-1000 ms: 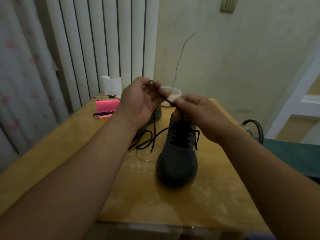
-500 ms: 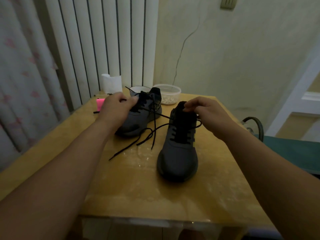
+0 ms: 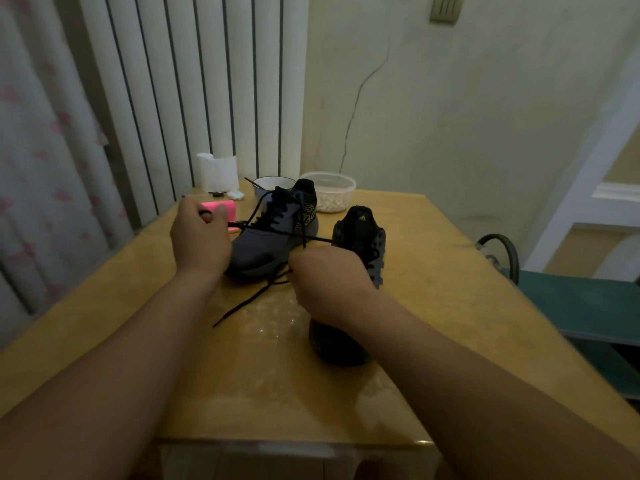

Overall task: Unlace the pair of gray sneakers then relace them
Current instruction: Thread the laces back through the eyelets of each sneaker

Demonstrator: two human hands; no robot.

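We see two gray sneakers on a yellow table. The near sneaker stands on the right, with its toe toward us. The far sneaker sits just to its left and a bit farther back, near it but not touching that we can see.

Our left hand is up beside the far sneaker, on its left. Its fingers are curled tight, and a black lace is looped round one finger. From there the lace runs in a straight, tight line to the right, across the far sneaker, to the top of the near sneaker.

Our right hand lies on top of the near sneaker and hides its middle. It is made into a fist, with its back toward us. A bit of lace goes into the top of the fist, so the hand is gripping the lace. More loose lace trails onto the table between our arms.

At the far end of the table are a pink case, a white bowl, a clear tub with pale bits in it, and some white paper. Behind them stands a white radiator.
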